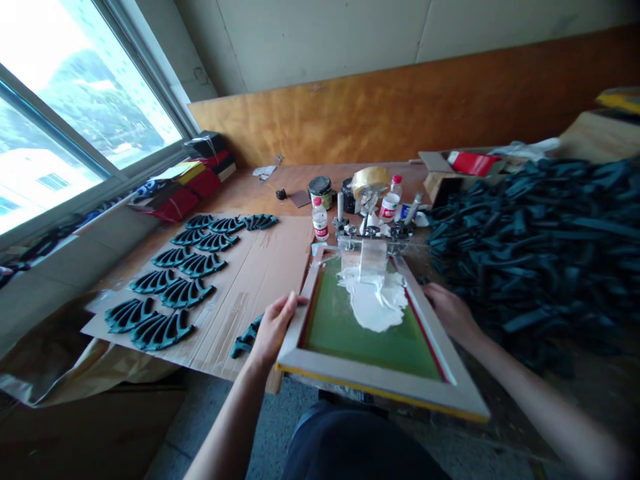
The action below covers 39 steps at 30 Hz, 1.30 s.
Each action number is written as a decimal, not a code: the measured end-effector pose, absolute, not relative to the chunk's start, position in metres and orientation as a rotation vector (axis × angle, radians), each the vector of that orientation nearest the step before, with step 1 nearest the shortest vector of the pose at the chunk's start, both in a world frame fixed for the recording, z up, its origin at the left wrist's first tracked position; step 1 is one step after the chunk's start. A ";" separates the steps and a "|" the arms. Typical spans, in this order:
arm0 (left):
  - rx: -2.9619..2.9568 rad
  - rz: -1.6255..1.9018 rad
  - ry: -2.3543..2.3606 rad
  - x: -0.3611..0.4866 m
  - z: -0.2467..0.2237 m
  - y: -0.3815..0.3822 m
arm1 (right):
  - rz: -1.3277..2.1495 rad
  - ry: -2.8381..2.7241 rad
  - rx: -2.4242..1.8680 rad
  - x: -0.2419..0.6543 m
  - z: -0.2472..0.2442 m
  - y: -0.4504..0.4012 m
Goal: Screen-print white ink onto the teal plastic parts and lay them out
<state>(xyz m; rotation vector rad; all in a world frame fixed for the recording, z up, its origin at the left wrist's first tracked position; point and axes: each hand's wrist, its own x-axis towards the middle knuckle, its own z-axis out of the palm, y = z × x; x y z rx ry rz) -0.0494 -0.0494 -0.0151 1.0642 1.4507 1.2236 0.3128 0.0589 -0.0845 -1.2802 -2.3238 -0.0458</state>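
Observation:
A screen printing frame point(385, 377) with a green mesh slopes toward me, its far end at a metal hinge clamp point(370, 232). White ink point(375, 310) is spread over the upper mesh, and a squeegee point(373, 260) stands in it. My left hand point(275, 327) is closed at the frame's left edge, thumb against the rim. Just beside that hand is a dark ribbed plastic piece point(245, 340), partly hidden by it. My right hand point(447, 310) is at the frame's right edge; its fingertips are blurred and partly hidden, so its grip is unclear.
Rows of dark fan-shaped pieces point(173, 293) lie on cardboard point(260, 267) at left. A large heap of dark pieces point(525, 247) fills the right. Behind the frame stand a red-capped bottle point(320, 220), a jar point(320, 188) and a tape roll point(370, 179).

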 end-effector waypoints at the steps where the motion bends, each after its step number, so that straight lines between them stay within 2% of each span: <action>1: 1.050 1.147 1.483 -0.050 -0.034 -0.056 | -0.053 -2.265 -1.298 0.311 -0.074 0.066; 5: 1.052 1.037 1.607 -0.046 -0.097 -0.060 | -0.128 -2.235 -1.213 0.260 -0.039 0.083; 8: 1.065 0.980 1.698 -0.046 -0.117 -0.052 | -0.099 -2.472 -1.218 0.216 -0.037 0.072; 11: 1.073 0.941 1.722 -0.049 -0.122 -0.049 | -0.044 -2.673 -1.090 0.209 -0.053 0.047; 16: 1.091 0.949 1.693 -0.053 -0.125 -0.050 | 0.096 -2.895 -0.593 0.241 -0.058 0.022; 18: 1.089 0.963 1.685 -0.053 -0.127 -0.050 | 0.142 -2.914 -0.601 0.244 -0.055 0.023; 21: 1.067 0.973 1.679 -0.053 -0.129 -0.050 | 0.024 -2.753 -0.696 0.239 -0.061 0.021; 23: 1.053 0.974 1.678 -0.053 -0.130 -0.050 | -0.070 -2.663 -0.636 0.237 -0.072 0.013; 26: 1.064 0.974 1.668 -0.053 -0.130 -0.050 | -0.032 -2.695 -0.526 0.241 -0.080 0.006; 32: 1.086 0.965 1.566 -0.055 -0.111 -0.053 | 0.053 -2.587 -0.965 0.221 -0.033 0.057; 36: 1.073 1.059 1.511 -0.055 -0.064 -0.053 | -0.178 -2.440 -1.249 0.220 0.009 0.090; 39: 1.090 1.178 1.463 -0.051 -0.017 -0.045 | -0.302 -2.144 -1.349 0.252 0.019 0.100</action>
